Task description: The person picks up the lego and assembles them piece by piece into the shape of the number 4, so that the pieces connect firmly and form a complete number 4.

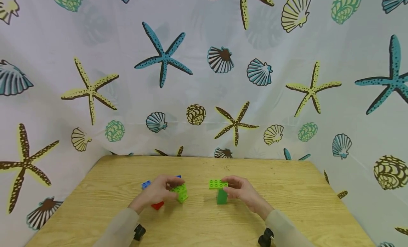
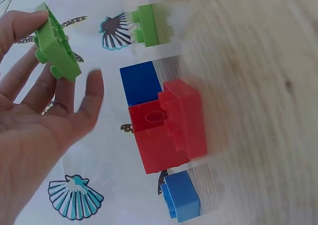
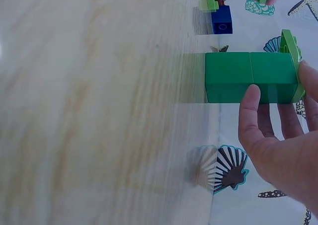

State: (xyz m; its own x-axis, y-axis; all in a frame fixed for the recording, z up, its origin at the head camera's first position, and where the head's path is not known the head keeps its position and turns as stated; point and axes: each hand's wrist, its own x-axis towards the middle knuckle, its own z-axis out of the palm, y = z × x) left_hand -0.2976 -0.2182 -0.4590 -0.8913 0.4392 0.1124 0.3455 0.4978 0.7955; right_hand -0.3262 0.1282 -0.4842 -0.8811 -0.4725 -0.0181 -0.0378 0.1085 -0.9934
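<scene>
My left hand (image 1: pixel 159 190) pinches a lime green toy brick (image 2: pixel 58 48) above the table, its studs partly visible in the left wrist view. Below it, another lime brick (image 2: pixel 147 25) rests on the table. At the right, two dark green bricks (image 3: pixel 251 77) stand stacked as an upright tower. A thin lime brick (image 1: pixel 218 184) lies across the tower's top and overhangs to the left in the head view. My right hand (image 1: pixel 243 192) holds this tower near its top; one fingertip lies against the green side and another touches the lime brick.
Left of the held brick, partly behind my left hand, are red bricks (image 2: pixel 186 120), a dark blue brick (image 2: pixel 141 83) and a lighter blue brick (image 1: pixel 146 184). The wooden table (image 1: pixel 204 225) ends at a shell-patterned cloth (image 1: pixel 197 84) behind and at both sides.
</scene>
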